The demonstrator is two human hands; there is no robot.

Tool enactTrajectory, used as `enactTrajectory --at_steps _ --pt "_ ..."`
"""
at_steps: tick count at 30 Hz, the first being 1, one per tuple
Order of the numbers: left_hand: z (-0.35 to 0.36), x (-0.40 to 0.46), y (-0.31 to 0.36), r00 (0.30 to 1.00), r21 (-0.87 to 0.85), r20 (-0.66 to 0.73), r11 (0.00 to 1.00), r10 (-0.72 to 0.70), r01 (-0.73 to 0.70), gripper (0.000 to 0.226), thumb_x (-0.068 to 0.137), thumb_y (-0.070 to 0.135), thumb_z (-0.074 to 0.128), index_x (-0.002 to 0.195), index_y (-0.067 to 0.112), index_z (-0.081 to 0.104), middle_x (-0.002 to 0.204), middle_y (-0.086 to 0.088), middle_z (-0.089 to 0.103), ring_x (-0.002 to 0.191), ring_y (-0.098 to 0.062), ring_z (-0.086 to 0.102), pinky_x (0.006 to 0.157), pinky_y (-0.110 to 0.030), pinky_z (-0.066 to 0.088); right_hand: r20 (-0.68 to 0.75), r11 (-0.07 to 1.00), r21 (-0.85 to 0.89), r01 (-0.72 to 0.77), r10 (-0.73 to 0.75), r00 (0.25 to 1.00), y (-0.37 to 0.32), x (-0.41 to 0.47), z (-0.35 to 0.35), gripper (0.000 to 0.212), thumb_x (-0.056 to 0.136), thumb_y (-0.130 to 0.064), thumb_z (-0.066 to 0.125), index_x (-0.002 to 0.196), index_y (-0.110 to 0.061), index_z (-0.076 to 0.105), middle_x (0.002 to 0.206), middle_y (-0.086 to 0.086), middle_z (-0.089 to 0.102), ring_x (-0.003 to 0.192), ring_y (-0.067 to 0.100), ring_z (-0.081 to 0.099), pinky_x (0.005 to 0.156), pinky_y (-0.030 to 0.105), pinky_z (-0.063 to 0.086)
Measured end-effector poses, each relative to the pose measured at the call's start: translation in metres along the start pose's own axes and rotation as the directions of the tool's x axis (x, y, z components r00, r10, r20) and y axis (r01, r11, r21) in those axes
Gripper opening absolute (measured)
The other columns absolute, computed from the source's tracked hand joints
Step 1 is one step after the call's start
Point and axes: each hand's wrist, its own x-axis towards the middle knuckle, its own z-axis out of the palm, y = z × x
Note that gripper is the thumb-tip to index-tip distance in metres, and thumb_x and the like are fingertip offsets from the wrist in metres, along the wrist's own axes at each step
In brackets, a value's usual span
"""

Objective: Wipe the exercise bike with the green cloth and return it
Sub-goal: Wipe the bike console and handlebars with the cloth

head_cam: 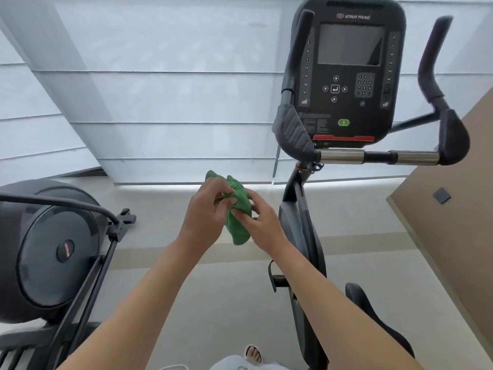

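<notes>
The person stood left of the exercise bike (344,102), bunching one green cloth (237,209) between the left hand (205,209) and right hand (256,220), the fingers of both pinching its folds. Wiping looked not yet begun; next, carry the cloth up to the bike's single console.

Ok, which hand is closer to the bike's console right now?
Right. The right hand grips the green cloth just left of the bike's post, below the console. The left hand grips the cloth's other side, farther left of it.
</notes>
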Motion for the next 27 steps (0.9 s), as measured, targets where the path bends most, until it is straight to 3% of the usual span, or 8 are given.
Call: enactTrajectory --at_steps 3,6,9,13,16,19,25,27 --pt "0.01 0.029 0.009 0.998 -0.085 -0.031 0.995 0.049 -0.052 0.034 0.093 -0.008 0.064 0.096 0.025 0.058 0.106 0.002 0.066 0.097 -0.022 0.07 0.085 -0.036 0.059 0.002 0.995 0.089 0.038 -0.038 0.999 -0.011 0.03 -0.015 0.036 0.102 -0.02 0.07 0.137 -0.025 0.062 0.119 -0.002 0.074 0.111 0.018 0.071 0.09 0.035 0.061" --pt "0.018 0.052 0.015 0.998 -0.191 -0.06 0.981 0.035 -0.046 0.025 0.095 -0.007 0.066 0.098 0.017 0.061 0.109 0.011 0.069 0.098 -0.024 0.074 0.082 -0.03 0.058 -0.014 0.989 0.126 0.075 -0.074 0.997 -0.021 0.051 -0.025 0.036 0.104 -0.018 0.067 0.139 -0.025 0.06 0.12 -0.002 0.073 0.113 0.022 0.07 0.094 0.042 0.061" --pt "0.026 0.074 0.028 0.996 -0.278 -0.064 0.958 0.058 -0.074 0.021 0.094 -0.008 0.068 0.101 0.011 0.063 0.104 0.014 0.073 0.099 -0.021 0.077 0.082 -0.029 0.06 -0.08 0.988 0.103 0.111 -0.103 0.991 -0.027 0.069 -0.036 0.024 0.106 -0.019 0.062 0.129 -0.024 0.063 0.107 -0.003 0.072 0.101 0.028 0.068 0.089 0.054 0.057" --pt "0.032 0.107 0.041 0.987 -0.316 -0.068 0.935 0.146 -0.16 0.031 0.089 -0.006 0.077 0.113 0.011 0.066 0.113 0.007 0.075 0.113 -0.021 0.073 0.094 -0.03 0.059 -0.212 0.987 0.033 0.16 -0.149 0.966 -0.046 0.083 -0.057 0.013 0.107 -0.02 0.062 0.12 -0.019 0.065 0.099 -0.003 0.07 0.094 0.023 0.067 0.083 0.044 0.059" --pt "0.034 0.142 0.034 0.979 -0.32 -0.084 0.925 0.187 -0.204 0.032 0.09 0.001 0.079 0.118 0.007 0.066 0.117 -0.004 0.074 0.116 -0.024 0.072 0.096 -0.033 0.059 -0.334 0.969 -0.085 0.232 -0.247 0.91 -0.059 0.094 -0.077 0.024 0.107 -0.016 0.062 0.13 -0.014 0.064 0.114 -0.003 0.07 0.109 0.02 0.067 0.093 0.033 0.057" --pt "0.041 0.178 0.021 0.983 -0.341 -0.054 0.922 0.177 -0.185 0.028 0.092 0.002 0.076 0.118 0.008 0.067 0.118 -0.003 0.074 0.115 -0.021 0.072 0.096 -0.034 0.059 -0.42 0.925 -0.284 0.253 -0.358 0.834 -0.069 0.108 -0.092 0.029 0.106 -0.015 0.064 0.135 -0.01 0.063 0.13 0.0 0.065 0.123 0.021 0.062 0.103 0.037 0.054" --pt "0.053 0.246 0.004 0.974 -0.367 0.085 0.916 0.21 -0.166 0.027 0.093 0.002 0.074 0.116 0.014 0.07 0.116 0.003 0.074 0.115 -0.017 0.07 0.092 -0.025 0.058 -0.566 0.848 -0.515 0.125 -0.446 0.693 -0.092 0.135 -0.105 0.027 0.102 -0.013 0.069 0.128 -0.005 0.067 0.128 0.003 0.062 0.121 0.014 0.061 0.103 0.018 0.047" --pt "0.057 0.267 -0.002 0.963 -0.361 0.113 0.913 0.246 -0.191 0.028 0.093 0.002 0.074 0.115 0.019 0.071 0.115 0.004 0.074 0.114 -0.018 0.07 0.091 -0.025 0.059 -0.599 0.809 -0.584 0.07 -0.487 0.636 -0.099 0.144 -0.107 0.027 0.1 -0.01 0.071 0.126 -0.004 0.067 0.127 0.003 0.061 0.119 0.014 0.061 0.103 0.019 0.046"
